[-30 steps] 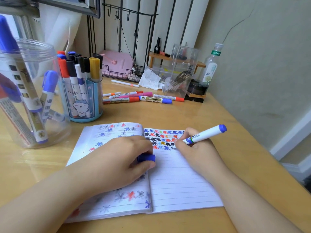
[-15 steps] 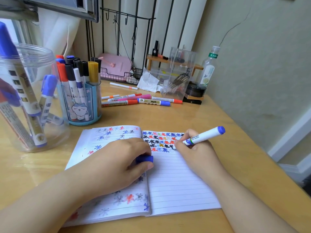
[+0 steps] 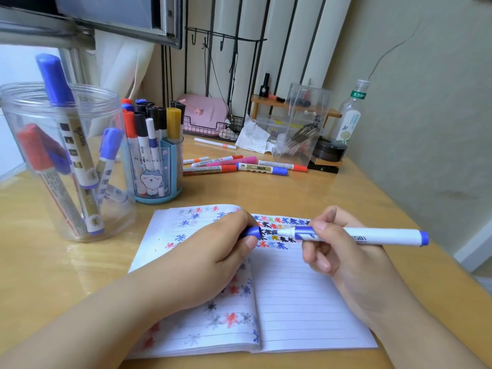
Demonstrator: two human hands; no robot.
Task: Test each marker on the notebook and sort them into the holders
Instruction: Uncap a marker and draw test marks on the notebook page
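Blue cap is sitting pinched in the left hand over the notebook while the right hand is holding the marker, tip just short of the cap, so a misaligned push risks inking fingers.

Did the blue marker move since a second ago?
Yes. The blue marker was tilted with its tip on the notebook; now it lies level, tip pointing at the cap in the left hand.
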